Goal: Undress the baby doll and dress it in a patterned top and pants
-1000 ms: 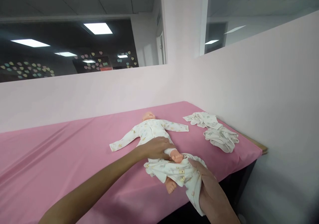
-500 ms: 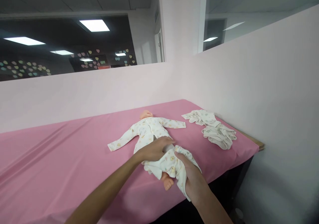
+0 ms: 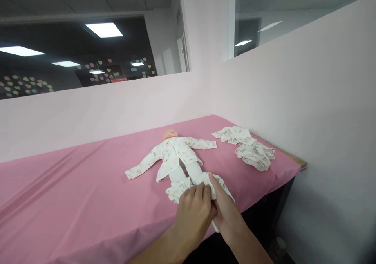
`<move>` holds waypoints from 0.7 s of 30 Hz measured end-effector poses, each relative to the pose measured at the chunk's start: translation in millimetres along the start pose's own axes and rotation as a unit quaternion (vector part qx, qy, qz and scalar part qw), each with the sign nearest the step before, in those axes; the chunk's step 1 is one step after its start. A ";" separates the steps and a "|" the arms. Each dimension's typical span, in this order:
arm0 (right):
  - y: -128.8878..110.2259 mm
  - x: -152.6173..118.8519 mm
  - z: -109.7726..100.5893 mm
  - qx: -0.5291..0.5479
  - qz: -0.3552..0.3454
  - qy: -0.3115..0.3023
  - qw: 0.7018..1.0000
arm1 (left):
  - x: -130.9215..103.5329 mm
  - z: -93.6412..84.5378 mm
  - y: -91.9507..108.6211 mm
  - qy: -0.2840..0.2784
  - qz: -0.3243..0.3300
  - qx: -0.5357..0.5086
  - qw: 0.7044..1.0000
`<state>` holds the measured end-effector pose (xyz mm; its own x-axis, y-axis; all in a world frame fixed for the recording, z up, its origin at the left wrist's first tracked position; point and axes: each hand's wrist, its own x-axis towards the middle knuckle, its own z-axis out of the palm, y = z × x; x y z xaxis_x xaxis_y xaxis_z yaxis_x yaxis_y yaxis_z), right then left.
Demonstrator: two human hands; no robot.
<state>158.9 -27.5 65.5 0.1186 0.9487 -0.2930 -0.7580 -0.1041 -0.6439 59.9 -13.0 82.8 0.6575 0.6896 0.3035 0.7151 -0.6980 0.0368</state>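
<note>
A baby doll (image 3: 169, 134) lies on its back, wearing a white printed jacket (image 3: 167, 154) with both sleeves spread out. Its white legs (image 3: 194, 170) show below the jacket hem. White printed baby pants (image 3: 179, 188) are bunched around the lower legs. My left hand (image 3: 194, 211) is closed on the pants near the doll's foot, which it hides. Close against it, my right hand (image 3: 227, 209) grips the other pant leg, thumb on top and fingers underneath. Part of that leg hangs below the hands.
A pink cloth (image 3: 88, 193) covers the table. Crumpled white baby clothes (image 3: 255, 156) lie at the right, near the wall (image 3: 323, 99). Board edges (image 3: 302, 164) stick out at the table's right corner. Windows (image 3: 88, 44) are set in the walls above.
My left hand has moved from the doll's upper legs down to the pant leg beside my right hand. The white legs now show, and the bare foot is covered.
</note>
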 end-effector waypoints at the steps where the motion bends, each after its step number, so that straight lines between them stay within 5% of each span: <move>1: 0.7 1.4 -1.0 0.009 -0.001 0.003 1.000 | 2.3 0.5 -0.8 -0.010 0.003 0.024 1.000; 8: 6.8 10.0 0.0 0.044 -0.040 -0.034 0.998 | -1.3 7.8 -13.4 0.035 0.068 0.096 0.992; 12: 7.4 11.9 -2.0 -0.008 -0.026 -0.056 0.998 | 2.1 -7.1 -24.6 -0.036 0.012 -0.106 0.994; 15: 4.1 14.8 -6.6 -0.055 0.040 -0.120 0.990 | 10.0 -15.6 -35.8 -0.058 -0.013 -0.291 0.955; 18: 0.5 17.9 -10.2 -0.045 0.059 -0.151 0.986 | 16.6 -13.6 -43.8 -0.058 0.000 -0.308 0.950; 21: 0.9 17.0 -10.1 -0.031 0.007 -0.159 0.987 | 19.4 -7.5 -47.0 -0.043 0.023 -0.288 0.956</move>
<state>166.7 -14.4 52.7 -0.1064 0.9917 -0.0721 -0.7161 -0.1267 -0.6864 37.2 31.8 94.1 0.7195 0.6523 0.2384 0.4522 -0.7005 0.5520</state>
